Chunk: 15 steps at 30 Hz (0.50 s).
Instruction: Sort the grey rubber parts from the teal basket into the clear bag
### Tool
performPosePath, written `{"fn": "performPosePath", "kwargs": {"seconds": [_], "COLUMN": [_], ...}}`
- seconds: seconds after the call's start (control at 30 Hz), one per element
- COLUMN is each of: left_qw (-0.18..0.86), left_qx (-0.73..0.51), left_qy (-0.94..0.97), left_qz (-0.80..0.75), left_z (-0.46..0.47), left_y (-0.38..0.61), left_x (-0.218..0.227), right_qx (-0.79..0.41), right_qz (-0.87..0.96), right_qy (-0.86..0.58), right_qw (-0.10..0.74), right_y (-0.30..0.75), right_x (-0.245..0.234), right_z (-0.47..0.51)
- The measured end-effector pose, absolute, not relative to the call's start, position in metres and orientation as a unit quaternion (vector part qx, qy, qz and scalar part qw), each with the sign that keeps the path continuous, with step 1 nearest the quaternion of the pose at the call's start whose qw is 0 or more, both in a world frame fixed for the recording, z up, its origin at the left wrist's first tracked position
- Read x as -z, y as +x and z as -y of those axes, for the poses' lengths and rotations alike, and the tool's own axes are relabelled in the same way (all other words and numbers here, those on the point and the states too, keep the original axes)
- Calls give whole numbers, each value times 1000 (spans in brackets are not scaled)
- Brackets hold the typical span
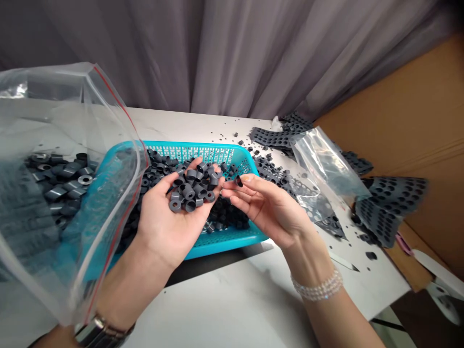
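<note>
My left hand (161,229) lies palm up over the turquoise basket (232,241), cupping a heap of small dark grey cup-shaped rubber caps (192,188). Some caps show an open end, others a small hole in the base. Just to the right, my right hand (277,210) pinches a single dark cap (239,181) between thumb and fingers, close to the left fingertips. Many more caps fill the basket below, partly hidden by both hands. A clear zip bag (83,125) with a red seal line stands at the left, with similar caps inside, overlapping the basket and left forearm.
On the white table (232,299), loose caps (270,171) spread right of the basket. Farther right lie perforated dark rubber sheets (393,203), a clear plastic bag (328,159) and a pointed white tool (342,262). A grey curtain (224,58) hangs behind; a brown panel (409,121) borders the right.
</note>
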<state>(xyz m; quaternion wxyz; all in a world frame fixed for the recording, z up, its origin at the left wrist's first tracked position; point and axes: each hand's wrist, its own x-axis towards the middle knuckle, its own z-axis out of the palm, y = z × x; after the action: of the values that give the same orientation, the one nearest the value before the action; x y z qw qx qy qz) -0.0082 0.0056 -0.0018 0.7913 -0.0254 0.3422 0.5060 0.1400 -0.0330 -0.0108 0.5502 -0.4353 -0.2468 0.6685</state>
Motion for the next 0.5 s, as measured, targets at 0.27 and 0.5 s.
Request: {"fn": "performPosePath", "kwargs": {"seconds": [0.27, 0.5], "left_qw": [792, 796], "left_qx": [-512, -511], "left_qy": [-27, -32], "left_qz": [-331, -322], "left_z": [-4, -5], "left_y": [-9, -9], "left_x": [3, 4], "right_qx": [-680, -537], "right_qz": [154, 404], "right_qy": [-431, -512], "right_qw": [573, 535], "right_y": [138, 129], "right_x": [10, 8], "right_z": [32, 40]}}
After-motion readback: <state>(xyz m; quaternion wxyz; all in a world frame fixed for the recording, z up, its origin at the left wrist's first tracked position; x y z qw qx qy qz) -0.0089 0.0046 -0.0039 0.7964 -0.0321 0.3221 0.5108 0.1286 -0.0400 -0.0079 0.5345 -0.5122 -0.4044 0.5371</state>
